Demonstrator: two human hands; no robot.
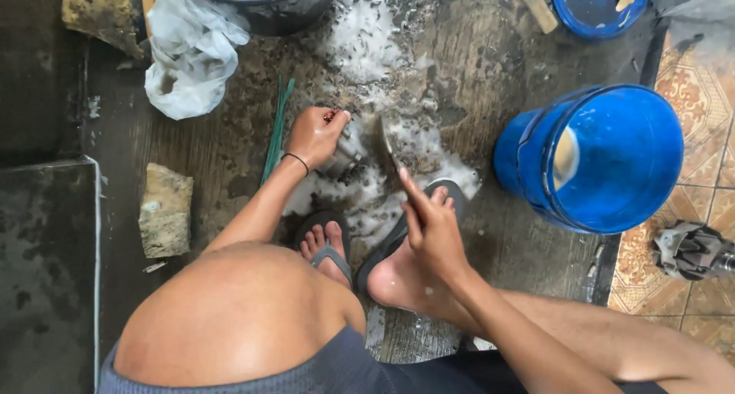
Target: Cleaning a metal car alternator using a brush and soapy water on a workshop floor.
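The left hand (315,136) is gripping a small grey metal part (342,158) near the centre of the frame, pressing it down into white foam (367,187) on the floor, while the right hand (432,227) is closing around the handle of a brush (385,145) whose head is resting just beside the part. The soap is probably making the part slippery, so it could be sliding out of the grasp as the brush pushes against it. The brush could also be skidding off and catching the left knuckles, since the two hands are working close together. Both feet are sitting in sandals (331,241) at the foam's lower edge, and a slip on standing up looks possible. The blue bucket (593,158) at the right is lying tilted on its side, near enough for an elbow to be knocking it. The floor (222,156) is dark, wet, stained concrete, giving way to patterned tiles (700,95) at the far right. A white plastic bag (187,49) is lying at the upper left below a dark tub (268,7), a stone block (164,210) is sitting at the left, and a second metal part (693,250) is resting on the tiles at the right edge.
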